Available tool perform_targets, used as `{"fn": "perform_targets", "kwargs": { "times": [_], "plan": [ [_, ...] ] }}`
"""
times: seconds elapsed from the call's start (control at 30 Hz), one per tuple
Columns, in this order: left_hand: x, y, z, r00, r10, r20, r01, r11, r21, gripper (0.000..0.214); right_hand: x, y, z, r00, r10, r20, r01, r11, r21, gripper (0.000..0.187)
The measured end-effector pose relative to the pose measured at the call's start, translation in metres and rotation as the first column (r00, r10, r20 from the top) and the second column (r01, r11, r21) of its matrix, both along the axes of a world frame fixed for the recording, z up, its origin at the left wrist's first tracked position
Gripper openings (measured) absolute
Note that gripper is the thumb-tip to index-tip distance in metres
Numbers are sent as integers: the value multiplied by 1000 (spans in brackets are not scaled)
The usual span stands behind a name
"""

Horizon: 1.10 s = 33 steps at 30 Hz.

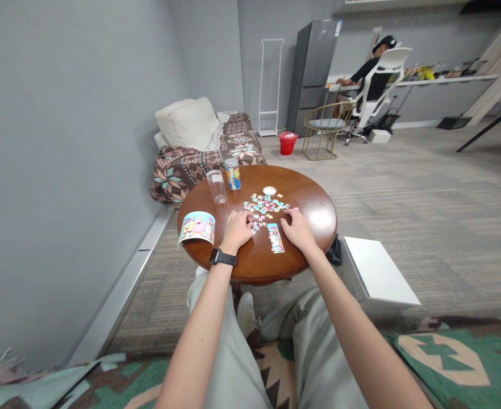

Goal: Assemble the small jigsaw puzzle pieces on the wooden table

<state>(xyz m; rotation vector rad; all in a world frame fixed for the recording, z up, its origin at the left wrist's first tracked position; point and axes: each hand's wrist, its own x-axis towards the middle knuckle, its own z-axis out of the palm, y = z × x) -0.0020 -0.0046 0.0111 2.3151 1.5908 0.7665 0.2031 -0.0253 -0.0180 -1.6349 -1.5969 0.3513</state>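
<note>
Several loose pastel puzzle pieces (265, 205) lie scattered on a round brown wooden table (314, 216). A short joined strip of pieces (275, 237) lies between my hands. My left hand (236, 229), with a black watch on its wrist, rests on the table with its fingers curled at the near edge of the pile. My right hand (298, 228) rests palm down beside the strip, its fingertips bent onto the pieces. I cannot make out what either hand pinches.
A curled picture sheet (196, 227), a clear glass (217, 186), a printed can (232, 173) and a white lid (270, 191) stand on the table. A white box (378, 270) sits to the right. A sofa with cushions (208, 145) is behind. A person sits at a far desk (372, 74).
</note>
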Motion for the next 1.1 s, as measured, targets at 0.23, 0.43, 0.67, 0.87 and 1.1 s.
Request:
{"fn": "perform_targets", "kwargs": {
  "times": [0.23,0.43,0.67,0.87,1.1],
  "plan": [
    [2,-1,-3,1000,-2,14,3,1000,-21,17,0,1,-1,1000,-4,0,4,1000,1,26],
    [1,-3,4,989,-70,130,71,997,-9,11,1,-2,2,999,27,-33,-25,998,64,24],
    [2,-10,13,939,-212,271,228,973,-28,20,2,-7,8,958,286,-26,-279,948,153,29],
    [4,-15,16,947,-259,189,276,959,-71,16,3,-7,7,961,268,-69,-262,961,92,31],
    [4,-11,13,940,-299,165,314,946,-75,15,4,-6,7,963,246,-109,-238,967,89,29]
  ]
}}
